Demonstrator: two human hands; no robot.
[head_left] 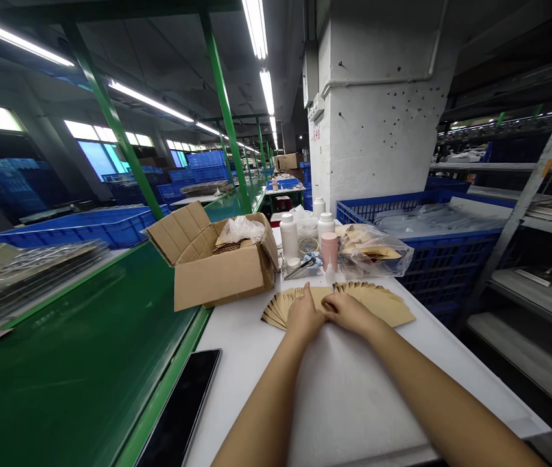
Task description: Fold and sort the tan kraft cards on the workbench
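Brown kraft paper envelopes lie on the white tabletop in two overlapping fans, a left fan and a right fan. My left hand is over the inner end of the left fan, thumb pointing up and the other fingers curled in at the paper, mostly hidden. Close beside it, my right hand has its fingers bent and pinched at the near edge of the paper between the fans. The fingertips of both hands nearly meet. Just behind the paper stands a small white dropper bottle.
An open cardboard box stands at the left, beside the green conveyor belt. Behind the hands are white bottles, a pink cup and a clear plastic bag. A phone lies front left; a blue crate is at right.
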